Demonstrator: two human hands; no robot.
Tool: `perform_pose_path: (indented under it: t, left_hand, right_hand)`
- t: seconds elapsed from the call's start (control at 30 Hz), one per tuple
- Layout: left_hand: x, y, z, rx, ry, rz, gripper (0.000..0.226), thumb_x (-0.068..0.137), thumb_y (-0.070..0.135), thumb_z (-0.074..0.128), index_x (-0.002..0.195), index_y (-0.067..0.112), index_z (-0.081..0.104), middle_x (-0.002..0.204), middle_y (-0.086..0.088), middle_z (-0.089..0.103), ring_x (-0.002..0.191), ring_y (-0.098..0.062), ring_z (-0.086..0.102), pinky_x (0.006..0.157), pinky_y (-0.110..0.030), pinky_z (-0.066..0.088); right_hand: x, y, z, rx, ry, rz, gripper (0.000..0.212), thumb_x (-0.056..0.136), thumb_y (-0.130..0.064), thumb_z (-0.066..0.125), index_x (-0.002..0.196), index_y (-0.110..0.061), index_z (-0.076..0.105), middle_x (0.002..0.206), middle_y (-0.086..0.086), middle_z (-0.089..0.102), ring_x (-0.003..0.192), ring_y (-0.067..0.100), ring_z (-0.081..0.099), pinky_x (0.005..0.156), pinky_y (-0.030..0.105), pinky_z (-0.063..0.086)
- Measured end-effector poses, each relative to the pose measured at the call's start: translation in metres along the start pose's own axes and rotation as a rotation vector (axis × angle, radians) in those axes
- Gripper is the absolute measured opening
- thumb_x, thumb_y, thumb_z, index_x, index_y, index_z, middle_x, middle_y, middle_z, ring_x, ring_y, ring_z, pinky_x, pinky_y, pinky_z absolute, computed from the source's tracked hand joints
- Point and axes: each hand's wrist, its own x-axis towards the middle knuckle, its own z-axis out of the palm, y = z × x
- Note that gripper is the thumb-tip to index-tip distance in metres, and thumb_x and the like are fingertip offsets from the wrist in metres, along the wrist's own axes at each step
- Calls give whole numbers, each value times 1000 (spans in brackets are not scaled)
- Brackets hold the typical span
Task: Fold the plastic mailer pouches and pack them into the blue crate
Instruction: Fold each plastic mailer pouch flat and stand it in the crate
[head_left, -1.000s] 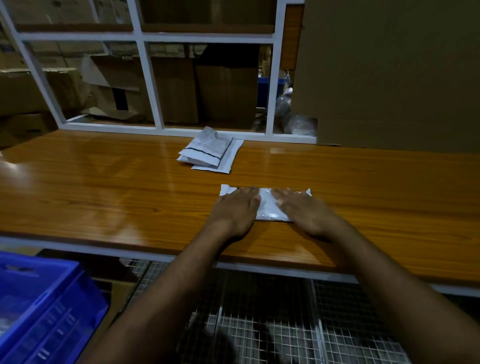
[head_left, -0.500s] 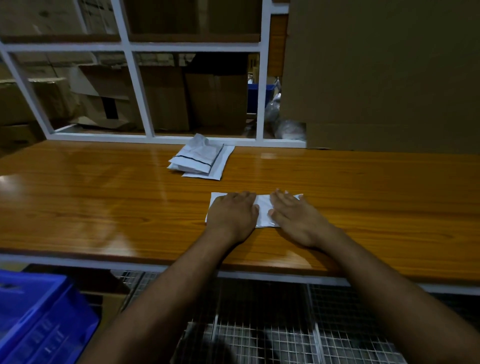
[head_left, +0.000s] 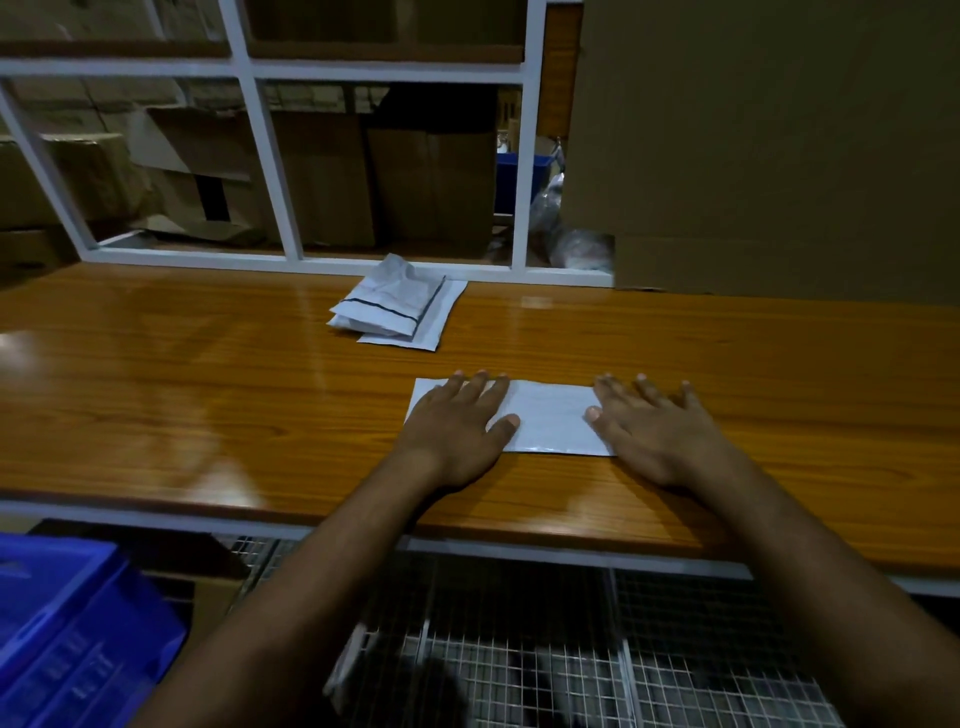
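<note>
Both hands lie flat, fingers straight and spread, grasping nothing: the left hand (head_left: 457, 426) presses on the left end of a white, rectangular plastic mailer pouch (head_left: 545, 415) and the right hand (head_left: 652, 426) presses on its right end, the thumbs pointing inward toward each other over the bare middle strip. The step in hand looks like flattening or creasing the pouch, and it is best done by keeping the palms down and even, sweeping outward from the middle toward the short ends so trapped air leaves and the slick film does not spring open; one hand should pin the pouch while the other runs the crease, since the glossy wooden tabletop (head_left: 208, 395) under it gives little friction. The pouch lies directly beneath the palms, near the table's front edge. Beyond the fingertips, well apart, a small loose stack of white plastic mailers with a dark stripe (head_left: 397, 309) waits near the white metal frame (head_left: 291, 156). The blue ribbed plastic crate (head_left: 78, 634) sits below the table edge, down and to the left of the left forearm, only partly in view.
</note>
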Motion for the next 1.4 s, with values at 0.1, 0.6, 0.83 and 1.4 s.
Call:
perform_pose_path:
  t: [0.1, 0.6, 0.83, 1.4]
  left_hand:
    - [-9, 0, -7, -216, 166, -26, 56, 108, 46, 27, 159, 23, 24, 165, -1, 24, 153, -17, 15, 123, -35, 15]
    - [-10, -18, -9, 88, 30, -48, 53, 109, 44, 17, 160, 32, 13, 168, 9, 11, 154, -12, 6, 123, -44, 6]
    - [-9, -11, -14, 187, -56, -100, 57, 108, 47, 13, 161, 28, 5, 169, 5, 3, 155, -16, 0, 124, -49, -2]
    - [8, 39, 14, 117, 45, -168, 82, 93, 78, 17, 161, 33, 10, 169, 7, 5, 155, -22, -4, 123, -51, -6]
  right_hand:
    - [3, -1, -14, 43, 32, -5, 66, 102, -59, 2, 160, -29, 2, 168, -7, -3, 154, 20, -7, 121, 58, -4]
    - [6, -24, 2, 131, 60, -212, 86, 91, -77, 12, 161, -28, 4, 167, -8, 2, 154, 12, 3, 124, 40, 4]
    - [8, -4, 7, 109, 54, -127, 67, 100, -64, 3, 160, -34, 0, 165, -16, -5, 153, 7, -3, 122, 55, -2]
    - [8, -6, 6, 48, 46, -100, 55, 107, -45, 6, 159, -33, -6, 167, -11, -8, 154, 14, -7, 123, 52, 0]
